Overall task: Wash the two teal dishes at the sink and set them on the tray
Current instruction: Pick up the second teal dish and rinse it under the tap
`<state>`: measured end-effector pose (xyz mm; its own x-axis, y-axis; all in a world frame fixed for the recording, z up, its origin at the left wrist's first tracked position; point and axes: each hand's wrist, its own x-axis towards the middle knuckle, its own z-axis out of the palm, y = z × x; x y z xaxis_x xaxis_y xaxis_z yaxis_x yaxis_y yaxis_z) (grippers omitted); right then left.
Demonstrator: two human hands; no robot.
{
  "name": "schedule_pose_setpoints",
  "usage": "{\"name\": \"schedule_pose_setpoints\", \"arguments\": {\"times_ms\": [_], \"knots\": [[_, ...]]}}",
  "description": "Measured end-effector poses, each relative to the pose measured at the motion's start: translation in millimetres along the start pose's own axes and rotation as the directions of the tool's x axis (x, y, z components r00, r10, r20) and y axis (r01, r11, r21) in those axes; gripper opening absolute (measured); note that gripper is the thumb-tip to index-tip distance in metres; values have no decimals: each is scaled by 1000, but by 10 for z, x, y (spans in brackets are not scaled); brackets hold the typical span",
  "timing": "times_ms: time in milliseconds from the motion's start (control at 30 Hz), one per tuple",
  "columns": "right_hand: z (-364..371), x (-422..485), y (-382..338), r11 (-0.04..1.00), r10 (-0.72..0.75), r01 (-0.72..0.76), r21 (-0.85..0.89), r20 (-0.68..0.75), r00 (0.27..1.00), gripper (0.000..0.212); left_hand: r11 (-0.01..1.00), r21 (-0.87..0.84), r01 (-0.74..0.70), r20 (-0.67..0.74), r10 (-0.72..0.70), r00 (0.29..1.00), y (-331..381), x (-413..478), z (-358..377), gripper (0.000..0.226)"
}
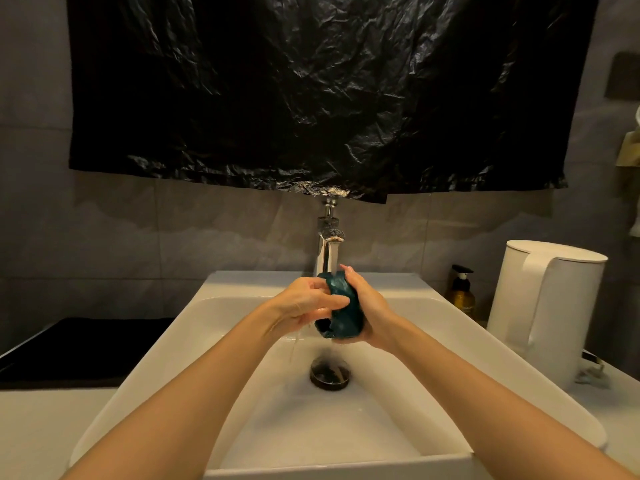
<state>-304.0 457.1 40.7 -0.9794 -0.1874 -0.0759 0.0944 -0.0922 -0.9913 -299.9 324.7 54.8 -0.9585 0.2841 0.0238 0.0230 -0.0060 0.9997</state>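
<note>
A small teal dish [346,311] is held on edge over the white sink [194,317], right under the chrome tap [327,251]. Water runs off it toward the drain [330,375]. My right hand [369,306] grips the dish from the right side and behind. My left hand [306,303] presses against its left face, fingers curled over it. A black tray [76,351] lies on the counter left of the sink. I see no second teal dish.
A white electric kettle [545,306] stands on the counter at the right, with an amber pump bottle [460,289] behind it by the wall. A black plastic sheet [311,91] hangs on the wall above the tap.
</note>
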Motion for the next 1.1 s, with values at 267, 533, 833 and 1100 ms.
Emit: {"name": "schedule_pose_setpoints", "arguments": {"times_ms": [267,533,833,1100], "knots": [[5,30,30,994,-98,101,-40,73,993,35,999,36,-17,57,15,998,-15,0,-71,32],[-24,21,19,976,193,-195,95,31,981,47,998,50,23,120,-29,992,-57,-12,-35,43],[113,13,48,990,-127,121,-69,-99,987,29,957,-290,-2,-196,-58,979,9,11,174,34],[59,-66,-5,964,-252,248,-98,-35,967,36,914,-405,25,-122,-81,989,83,-51,144,29]]}}
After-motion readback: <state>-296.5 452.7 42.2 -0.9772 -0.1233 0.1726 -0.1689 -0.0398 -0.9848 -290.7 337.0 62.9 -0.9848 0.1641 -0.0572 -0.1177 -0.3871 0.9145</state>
